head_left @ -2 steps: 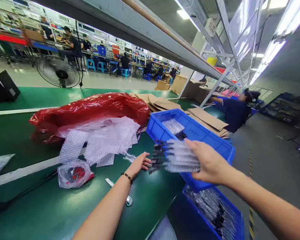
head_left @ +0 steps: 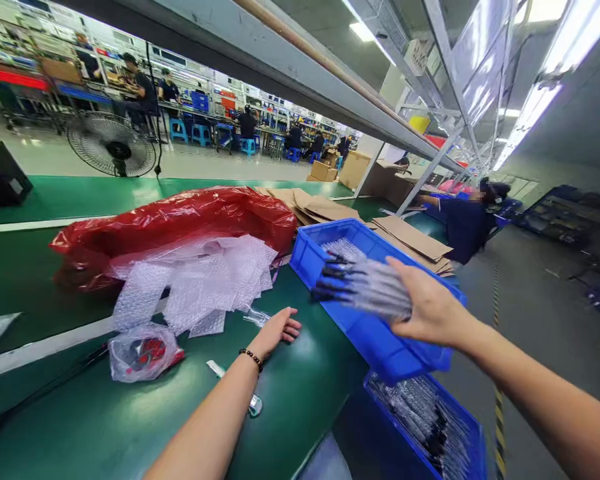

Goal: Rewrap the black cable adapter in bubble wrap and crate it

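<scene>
My right hand has its fingers clamped round a fanned bundle of bagged pens over the blue bin; that loose fan could slip and spill onto the green belt. My left hand rests flat, fingers together, near bubble-wrap sheets, red bag behind

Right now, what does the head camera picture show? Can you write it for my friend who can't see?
The right hand holds a bundle of clear-wrapped items over a blue bin, while the left hand rests flat on a green table. Bubble-wrap sheets and a red plastic bag lie behind it.
</scene>
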A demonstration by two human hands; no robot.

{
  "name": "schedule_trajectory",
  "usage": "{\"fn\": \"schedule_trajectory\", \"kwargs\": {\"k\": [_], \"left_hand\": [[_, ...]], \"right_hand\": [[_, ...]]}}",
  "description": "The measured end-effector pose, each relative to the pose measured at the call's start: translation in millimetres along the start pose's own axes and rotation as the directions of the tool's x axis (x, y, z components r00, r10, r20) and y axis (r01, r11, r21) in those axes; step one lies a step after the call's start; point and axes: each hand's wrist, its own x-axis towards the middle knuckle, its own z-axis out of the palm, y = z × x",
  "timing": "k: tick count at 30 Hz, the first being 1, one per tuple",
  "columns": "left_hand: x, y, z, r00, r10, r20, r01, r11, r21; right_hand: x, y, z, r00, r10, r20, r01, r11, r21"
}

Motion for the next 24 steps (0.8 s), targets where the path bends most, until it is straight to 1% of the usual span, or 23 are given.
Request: {"fn": "schedule_trajectory", "kwargs": {"k": [2,3,5,8,11,14,15,17,19,20,21,22,23,24], "left_hand": [[-0.2,-0.3,0.8,1.000,0.004,0.000,-0.004,1.000,0.013],[-0.5,-0.3,0.7,1.000,0.008,0.003,-0.008,1.000,0.021],[-1.4,-0.3,-0.3,1.000,0.018,0.009,-0.018,0.999,0.046],[-2.3,-0.8,-3.3,0.999,0.032,0.020,-0.033,0.996,0.084],[-2.6,-0.7,-5.8,1.000,0.016,0.024,-0.018,0.995,0.096],[-3.8,1.1,-7.0,1.000,-0.014,0.020,0.012,0.995,0.099],[-4.3,1.6,-7.6,1.000,-0.026,0.015,0.024,0.995,0.095],[-4.4,1.3,-10.6,0.999,-0.045,0.005,0.044,0.996,0.081],[-2.3,-1.5,-16.4,0.997,-0.077,0.003,0.076,0.995,0.061],[-0.3,-3.9,-20.2,0.994,-0.104,0.012,0.104,0.994,0.044],[2.2,-6.6,-24.1,0.991,-0.130,-0.003,0.130,0.991,0.020],[4.9,-9.3,-27.7,0.988,-0.155,-0.009,0.155,0.988,-0.009],[7.5,-11.4,-30.6,0.986,-0.162,-0.025,0.161,0.986,-0.039],[9.7,-12.7,-32.4,0.983,-0.180,-0.039,0.177,0.982,-0.066]], "right_hand": [[6.2,27.5,-2.7,0.992,0.125,-0.017,-0.126,0.992,-0.025],[7.8,40.9,-0.2,0.982,0.191,-0.010,-0.191,0.981,-0.038],[8.3,65.5,12.6,0.958,0.285,0.039,-0.282,0.957,-0.075],[5.3,92.5,43.6,0.912,0.363,0.194,-0.331,0.927,-0.178],[3.2,106.0,75.8,0.818,0.426,0.387,-0.336,0.899,-0.280],[3.5,112.1,103.0,0.704,0.447,0.552,-0.318,0.893,-0.318],[3.7,114.0,111.3,0.653,0.455,0.605,-0.316,0.890,-0.329],[3.5,118.6,128.0,0.519,0.472,0.713,-0.327,0.880,-0.345],[2.5,124.1,145.5,0.361,0.476,0.802,-0.354,0.865,-0.354],[1.7,127.0,154.3,0.296,0.471,0.831,-0.364,0.860,-0.358],[0.8,129.6,162.8,0.245,0.467,0.850,-0.369,0.855,-0.363],[-0.2,131.9,170.7,0.207,0.467,0.860,-0.372,0.850,-0.372],[-1.4,133.8,177.6,0.181,0.468,0.865,-0.374,0.846,-0.380],[-2.7,135.3,183.1,0.166,0.468,0.868,-0.382,0.842,-0.381]]}}
